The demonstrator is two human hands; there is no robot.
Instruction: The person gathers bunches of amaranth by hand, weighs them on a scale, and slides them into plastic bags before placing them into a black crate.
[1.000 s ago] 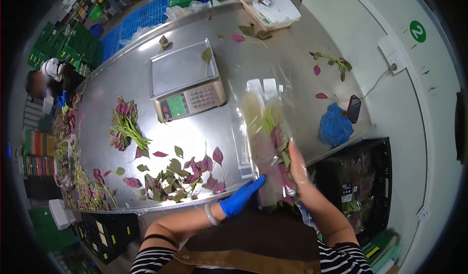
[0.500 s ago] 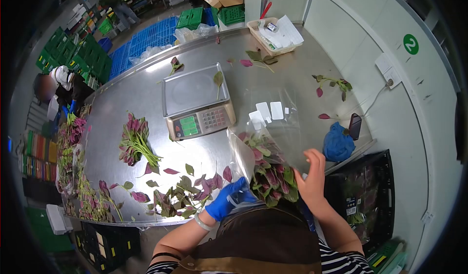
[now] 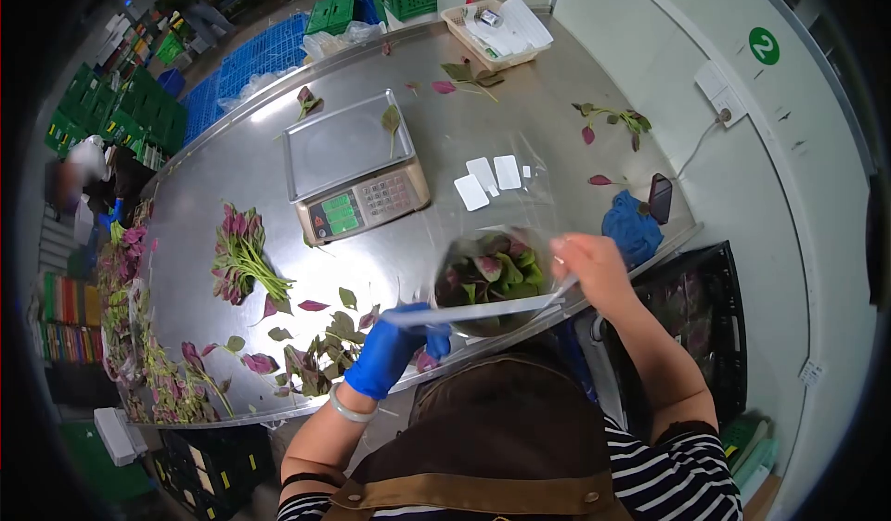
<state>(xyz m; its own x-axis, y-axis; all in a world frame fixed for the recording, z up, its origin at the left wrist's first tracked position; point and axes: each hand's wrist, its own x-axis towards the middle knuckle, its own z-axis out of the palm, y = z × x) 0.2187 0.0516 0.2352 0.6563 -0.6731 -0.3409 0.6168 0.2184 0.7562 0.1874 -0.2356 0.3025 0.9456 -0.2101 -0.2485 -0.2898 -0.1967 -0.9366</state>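
A clear plastic bag (image 3: 445, 284) holding purple-green leafy greens (image 3: 494, 270) lies on the metal table near its front edge. At the left end of the bag's opening, my left hand (image 3: 394, 347), in a blue glove, is closed on the plastic. My bare right hand (image 3: 594, 266) pinches the other end, so the edge is drawn out in a pale strip between the hands. Loose leaves (image 3: 320, 359) lie just left of the gloved hand. Farther left rests a bunch of the same greens (image 3: 246, 257).
Behind the bag stands a scale (image 3: 357, 173) with a leaf on its pan. White labels (image 3: 478, 192) lie under clear film. To the right are a crumpled blue glove (image 3: 631, 229), a phone (image 3: 660, 198) and a black crate (image 3: 691, 326). A co-worker (image 3: 116, 178) stands far left.
The greens have gone from upright against my body to lying inside the bag on the table. My right hand has moved from beside the leaves onto the bag's edge, now stretched between both hands.
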